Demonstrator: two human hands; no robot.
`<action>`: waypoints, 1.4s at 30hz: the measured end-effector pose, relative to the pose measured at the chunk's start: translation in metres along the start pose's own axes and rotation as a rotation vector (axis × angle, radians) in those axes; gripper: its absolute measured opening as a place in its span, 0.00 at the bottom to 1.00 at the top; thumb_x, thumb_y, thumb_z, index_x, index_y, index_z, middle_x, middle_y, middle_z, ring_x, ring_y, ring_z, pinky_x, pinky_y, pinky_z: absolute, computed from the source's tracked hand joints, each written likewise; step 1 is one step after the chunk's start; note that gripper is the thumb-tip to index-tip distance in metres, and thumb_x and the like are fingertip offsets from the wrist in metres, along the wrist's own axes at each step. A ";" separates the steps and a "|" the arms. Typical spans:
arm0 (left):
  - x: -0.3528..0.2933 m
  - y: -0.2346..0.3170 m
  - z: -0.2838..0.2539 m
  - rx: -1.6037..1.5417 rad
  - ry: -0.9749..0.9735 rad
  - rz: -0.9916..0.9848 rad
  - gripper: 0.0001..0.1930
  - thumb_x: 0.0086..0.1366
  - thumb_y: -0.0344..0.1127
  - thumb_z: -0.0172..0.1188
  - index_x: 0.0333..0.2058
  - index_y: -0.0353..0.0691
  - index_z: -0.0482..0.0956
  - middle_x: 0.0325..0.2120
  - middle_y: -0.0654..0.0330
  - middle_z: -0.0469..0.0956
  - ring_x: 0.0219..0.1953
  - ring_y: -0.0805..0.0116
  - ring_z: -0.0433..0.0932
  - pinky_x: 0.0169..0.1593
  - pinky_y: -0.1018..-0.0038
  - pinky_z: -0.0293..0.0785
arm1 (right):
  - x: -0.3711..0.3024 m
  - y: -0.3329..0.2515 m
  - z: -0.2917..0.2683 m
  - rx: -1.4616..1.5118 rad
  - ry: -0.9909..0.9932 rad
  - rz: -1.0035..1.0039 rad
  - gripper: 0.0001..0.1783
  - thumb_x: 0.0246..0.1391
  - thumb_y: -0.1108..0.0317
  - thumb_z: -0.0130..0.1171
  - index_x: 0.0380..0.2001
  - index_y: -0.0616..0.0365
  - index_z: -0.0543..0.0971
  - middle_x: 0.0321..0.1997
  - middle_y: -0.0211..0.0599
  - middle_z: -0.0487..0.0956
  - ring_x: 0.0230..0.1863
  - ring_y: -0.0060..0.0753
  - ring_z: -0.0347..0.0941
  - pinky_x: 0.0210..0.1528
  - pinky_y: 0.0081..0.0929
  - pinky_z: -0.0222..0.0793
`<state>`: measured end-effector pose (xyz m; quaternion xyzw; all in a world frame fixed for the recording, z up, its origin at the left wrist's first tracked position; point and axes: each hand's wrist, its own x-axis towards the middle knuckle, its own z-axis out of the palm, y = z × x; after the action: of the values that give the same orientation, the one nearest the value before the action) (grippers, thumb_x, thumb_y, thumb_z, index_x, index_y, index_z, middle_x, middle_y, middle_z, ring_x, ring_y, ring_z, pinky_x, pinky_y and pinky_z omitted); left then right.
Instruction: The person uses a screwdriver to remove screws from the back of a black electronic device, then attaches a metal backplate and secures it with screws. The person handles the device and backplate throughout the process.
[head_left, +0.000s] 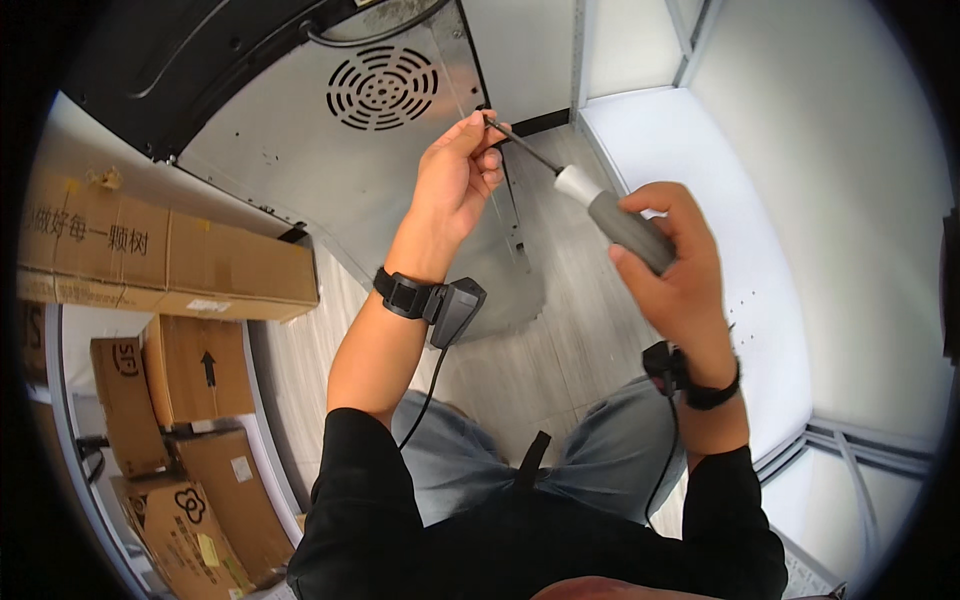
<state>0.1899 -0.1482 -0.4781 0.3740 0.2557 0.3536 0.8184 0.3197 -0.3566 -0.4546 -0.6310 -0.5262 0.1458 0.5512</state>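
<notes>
My right hand (680, 265) is wrapped round the grey and white handle of a screwdriver (622, 222). The dark shaft slants up and left to the fingertips of my left hand (460, 172). Thumb and forefinger are pinched at the screwdriver's tip. Whatever small thing sits between them is too small to make out. Just behind the left hand stands a metal appliance panel (300, 170) with a round pattern of vent slots. Along its right edge run small holes and dark fittings.
A black cable (375, 40) loops across the appliance's top. Cardboard boxes (200, 250) fill shelving on the left. A white shelf (680, 150) runs along the right side, near my right hand. Wrist straps carry small black devices (458, 312) with cords hanging down toward my lap.
</notes>
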 end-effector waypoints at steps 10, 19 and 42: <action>0.019 0.002 -0.002 -0.041 -0.003 -0.006 0.10 0.70 0.38 0.52 0.42 0.38 0.76 0.30 0.65 0.76 0.20 0.81 0.62 0.23 0.83 0.60 | -0.030 -0.004 0.088 -0.233 0.316 -0.181 0.21 0.42 0.78 0.63 0.42 0.56 0.72 0.45 0.42 0.69 0.33 0.43 0.74 0.28 0.32 0.71; 0.026 0.006 -0.002 -0.030 -0.020 0.019 0.10 0.71 0.39 0.51 0.43 0.39 0.74 0.29 0.67 0.76 0.20 0.82 0.62 0.23 0.84 0.60 | -0.026 -0.003 0.101 -0.214 0.341 -0.219 0.22 0.41 0.78 0.64 0.43 0.58 0.72 0.45 0.42 0.68 0.32 0.42 0.74 0.27 0.31 0.71; 0.022 0.016 -0.006 0.022 -0.023 -0.033 0.13 0.71 0.37 0.48 0.40 0.35 0.77 0.28 0.61 0.78 0.22 0.77 0.69 0.28 0.79 0.66 | -0.014 -0.020 0.100 -0.216 0.335 -0.187 0.20 0.42 0.77 0.64 0.41 0.60 0.72 0.40 0.42 0.69 0.30 0.43 0.74 0.25 0.32 0.70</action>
<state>0.1932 -0.1210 -0.4726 0.3827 0.2561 0.3329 0.8229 0.2277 -0.3172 -0.4785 -0.6502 -0.4959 -0.0702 0.5713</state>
